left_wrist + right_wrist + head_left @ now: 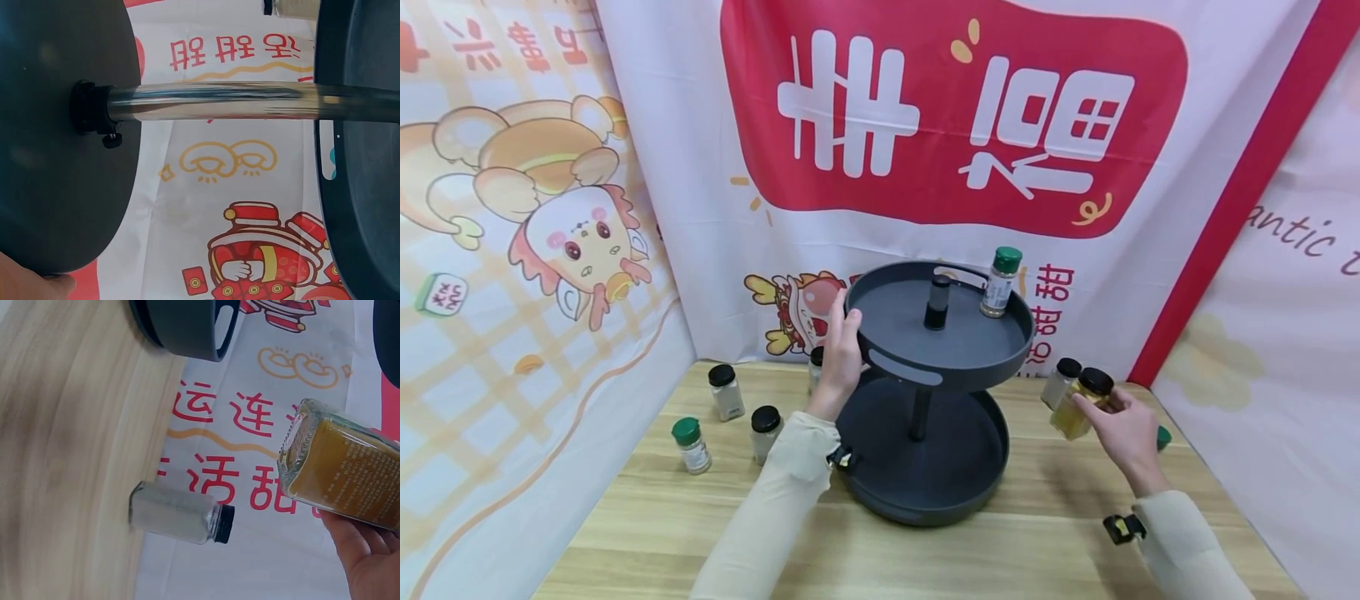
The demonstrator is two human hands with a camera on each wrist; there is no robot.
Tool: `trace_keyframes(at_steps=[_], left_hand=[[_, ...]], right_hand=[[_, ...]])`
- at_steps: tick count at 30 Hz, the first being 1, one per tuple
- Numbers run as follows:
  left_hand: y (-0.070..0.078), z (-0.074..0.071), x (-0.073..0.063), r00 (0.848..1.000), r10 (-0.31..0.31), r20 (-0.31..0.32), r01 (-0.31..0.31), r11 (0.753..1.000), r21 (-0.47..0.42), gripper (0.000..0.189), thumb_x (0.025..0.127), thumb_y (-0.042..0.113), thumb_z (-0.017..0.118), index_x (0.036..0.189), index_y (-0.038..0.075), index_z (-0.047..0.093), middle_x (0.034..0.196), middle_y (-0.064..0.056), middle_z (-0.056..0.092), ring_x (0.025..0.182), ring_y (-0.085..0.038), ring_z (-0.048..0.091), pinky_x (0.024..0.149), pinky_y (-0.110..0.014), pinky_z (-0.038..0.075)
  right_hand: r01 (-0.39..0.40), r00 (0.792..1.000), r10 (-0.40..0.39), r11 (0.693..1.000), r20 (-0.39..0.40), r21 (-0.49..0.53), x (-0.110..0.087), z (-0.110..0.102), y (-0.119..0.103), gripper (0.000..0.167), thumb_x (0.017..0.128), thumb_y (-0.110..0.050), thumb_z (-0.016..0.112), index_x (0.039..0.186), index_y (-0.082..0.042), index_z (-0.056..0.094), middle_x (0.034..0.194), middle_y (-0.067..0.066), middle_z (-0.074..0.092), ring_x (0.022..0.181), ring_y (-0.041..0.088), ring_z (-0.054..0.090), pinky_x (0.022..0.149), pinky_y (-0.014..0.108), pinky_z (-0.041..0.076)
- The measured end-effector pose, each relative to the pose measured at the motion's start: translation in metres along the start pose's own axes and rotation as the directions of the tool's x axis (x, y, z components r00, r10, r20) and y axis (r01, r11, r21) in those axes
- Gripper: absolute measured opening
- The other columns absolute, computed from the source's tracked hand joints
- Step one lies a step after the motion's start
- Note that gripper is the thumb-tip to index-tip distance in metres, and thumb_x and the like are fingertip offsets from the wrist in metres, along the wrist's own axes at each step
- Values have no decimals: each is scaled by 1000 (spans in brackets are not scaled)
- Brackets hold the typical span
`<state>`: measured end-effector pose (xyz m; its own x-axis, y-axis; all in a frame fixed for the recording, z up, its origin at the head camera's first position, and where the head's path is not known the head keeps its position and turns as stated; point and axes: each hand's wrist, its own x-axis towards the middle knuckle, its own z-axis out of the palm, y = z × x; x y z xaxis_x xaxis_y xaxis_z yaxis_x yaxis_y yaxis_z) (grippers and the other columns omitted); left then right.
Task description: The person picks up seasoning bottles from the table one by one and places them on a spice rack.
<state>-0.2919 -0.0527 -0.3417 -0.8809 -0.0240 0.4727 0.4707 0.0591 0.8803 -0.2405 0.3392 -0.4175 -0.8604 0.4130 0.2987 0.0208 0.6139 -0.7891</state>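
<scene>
A dark grey two-tier rack stands mid-table, with an upper tray point(887, 362) and a lower tray point(940, 508) joined by a metal pole point(250, 100). My left hand point(844, 333) grips the upper tray's left rim; the left wrist view shows the tray's underside point(62, 125) with my thumb point(31, 284) beneath it. My right hand point(1105, 408) holds a glass jar of yellow contents point(1075, 408) with a black lid, tilted, just above the table to the right of the rack. The right wrist view shows that jar point(344, 469) resting in my fingers point(369, 550).
A green-lidded jar point(1000, 282) stands on the upper tray by a black knob point(937, 302). A black-lidded jar point(1060, 382) stands beside the held one. Three more jars point(726, 392) point(765, 432) point(691, 444) stand left of the rack. Printed banners close off the back and sides.
</scene>
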Motion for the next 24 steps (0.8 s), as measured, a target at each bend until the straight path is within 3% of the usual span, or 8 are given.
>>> trace_keyframes(at_steps=[7,14,21,24], left_hand=[[3,-2,0,999,38,23,-38,999,-20,57,102,35,25,151,8,15,155,-11,16,140,-22,17,112,-44,16],[-2,-4,1,999,38,27,-37,998,-51,55,102,32,28,152,10,15,155,-10,16,139,-19,19,112,-41,17],[0,-5,-1,998,55,44,-51,996,-79,55,102,23,31,152,9,12,156,-10,12,140,-25,17,112,-41,17],[2,-5,-3,999,31,41,-29,998,-51,56,102,27,32,152,13,12,156,-5,13,140,-21,17,112,-40,17]], right_hand=[[-3,1000,3,999,7,38,-1,-3,-9,56,81,-45,71,112,1,64,110,20,64,77,-5,54,62,9,44],[13,1000,-13,1000,18,18,-5,-5,-21,65,82,-50,68,123,0,60,114,21,63,97,24,60,63,9,43],[40,999,-40,998,10,45,-5,-7,-33,61,82,-49,68,123,-5,61,112,15,65,86,5,58,67,10,44],[22,999,-24,997,22,80,-5,-9,-39,63,81,-49,69,125,-5,60,116,15,64,88,6,58,71,13,46]])
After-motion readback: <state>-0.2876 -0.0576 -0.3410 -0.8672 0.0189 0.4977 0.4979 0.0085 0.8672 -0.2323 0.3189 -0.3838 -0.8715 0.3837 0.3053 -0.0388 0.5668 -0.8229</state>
